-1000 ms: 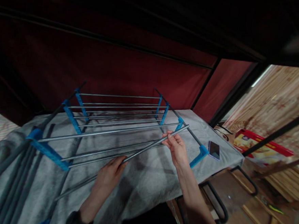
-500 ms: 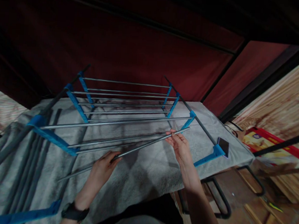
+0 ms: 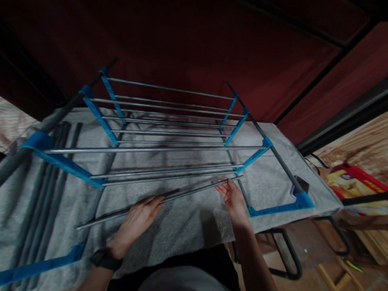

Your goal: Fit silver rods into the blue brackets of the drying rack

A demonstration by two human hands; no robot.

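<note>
A thin grey metal rod [image 3: 194, 190] is held in both hands in front of a half-built rack, slanting up toward the right. My left hand [image 3: 144, 213] is closed over its middle-left part, palm down. My right hand [image 3: 231, 194] pinches it close to its right end with thumb and fingers. The rack has dark grey side tubes [image 3: 281, 165] joined by blue plastic brackets [image 3: 69, 167], with several metal rods [image 3: 167, 150] running across. The right end of the held rod lies just below the right middle blue bracket [image 3: 255, 156]; I cannot tell whether they touch.
Several loose grey tubes [image 3: 45, 206] lie on the grey blanket [image 3: 188, 225] at the left. A near-left blue bracket [image 3: 39, 267] and near-right blue bracket [image 3: 281, 209] flank the work. A phone [image 3: 300, 185] lies by the right tube; a red-yellow box [image 3: 360, 183] stands beyond.
The right end of the held rod has come down, so the rod slants less. Both hands keep their hold on it. The camera view has shifted slightly.
</note>
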